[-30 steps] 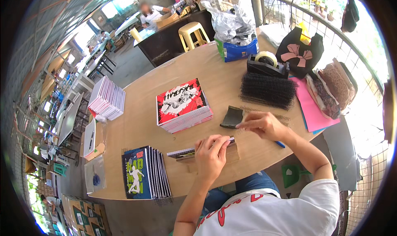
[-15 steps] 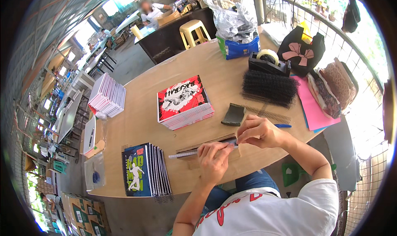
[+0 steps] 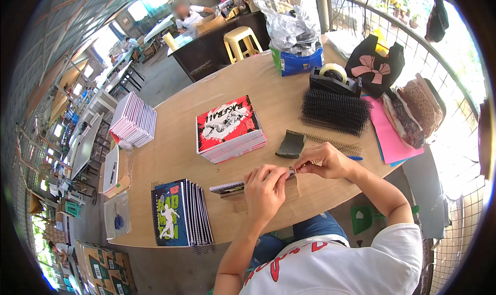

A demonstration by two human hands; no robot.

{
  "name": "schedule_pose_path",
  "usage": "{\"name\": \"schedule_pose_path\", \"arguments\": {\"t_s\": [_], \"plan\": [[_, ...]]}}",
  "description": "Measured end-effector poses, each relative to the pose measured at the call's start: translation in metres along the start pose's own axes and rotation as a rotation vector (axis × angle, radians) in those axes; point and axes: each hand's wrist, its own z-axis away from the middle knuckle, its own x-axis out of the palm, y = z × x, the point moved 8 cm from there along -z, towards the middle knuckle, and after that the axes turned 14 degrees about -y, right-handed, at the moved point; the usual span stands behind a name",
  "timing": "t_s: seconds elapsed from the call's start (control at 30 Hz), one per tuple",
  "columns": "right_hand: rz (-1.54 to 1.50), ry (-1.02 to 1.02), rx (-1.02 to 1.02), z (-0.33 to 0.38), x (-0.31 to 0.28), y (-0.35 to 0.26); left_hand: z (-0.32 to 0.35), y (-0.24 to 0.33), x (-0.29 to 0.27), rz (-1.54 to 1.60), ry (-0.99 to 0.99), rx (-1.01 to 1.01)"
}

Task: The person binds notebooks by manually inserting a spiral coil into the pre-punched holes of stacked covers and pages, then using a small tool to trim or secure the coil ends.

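Observation:
In front of me a thin notebook [image 3: 226,189] stands on its edge, a white strip of pages and part of a dark printed cover showing. My left hand [image 3: 266,189] is closed around its right part, hiding much of it. At the notebook's right end my right hand [image 3: 326,161] pinches with thumb and fingers. What lies between those fingertips is too small and covered to make out. Just beyond my right hand are a dark green curved piece [image 3: 291,144] and loose wire coils [image 3: 336,144]. A blue pen [image 3: 355,158] shows partly beside my right wrist.
Finished-looking spiral notebooks [image 3: 178,212] are stacked at near left. Red-covered books [image 3: 227,129] form a pile mid-table, another book stack [image 3: 133,119] stands far left. Black wire coils [image 3: 336,111], a tape dispenser [image 3: 336,80], pink paper [image 3: 395,134] and bags [image 3: 376,65] occupy the right side.
The notebook has tilted, so more of its dark cover shows below the white edge. My left hand has turned and shifted slightly; my right fingers have closed in lower against the notebook's end.

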Motion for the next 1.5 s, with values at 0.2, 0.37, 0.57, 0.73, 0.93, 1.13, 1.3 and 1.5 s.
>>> {"name": "schedule_pose_path", "arguments": {"t_s": [0.2, 0.37, 0.57, 0.73, 0.93, 1.13, 1.3, 1.5], "plan": [[0.159, 0.05, 0.155, -0.007, 0.007, -0.011, 0.003, -0.006, 0.0, 0.027, -0.023, -0.072], [0.329, 0.155, 0.125, -0.006, 0.009, -0.032, 0.006, 0.001, 0.001, -0.039, 0.008, -0.031], [0.437, 0.258, 0.065, -0.009, 0.016, -0.037, 0.01, -0.006, 0.006, -0.007, 0.006, -0.049], [0.455, 0.138, 0.1, -0.011, 0.02, -0.037, 0.01, -0.01, 0.01, 0.03, 0.014, -0.025], [0.614, 0.02, -0.001, -0.017, 0.019, -0.038, 0.014, -0.009, 0.011, 0.045, 0.046, 0.052], [0.69, -0.277, 0.591, -0.046, -0.012, 0.096, 0.003, 0.006, 0.009, -0.042, 0.0, 0.086], [0.961, -0.418, 0.466, -0.05, 0.021, 0.156, -0.003, 0.004, 0.014, -0.134, 0.014, 0.0], [0.852, -0.235, 0.471, -0.045, 0.036, 0.151, -0.009, 0.011, 0.022, -0.207, -0.048, 0.075]]}}
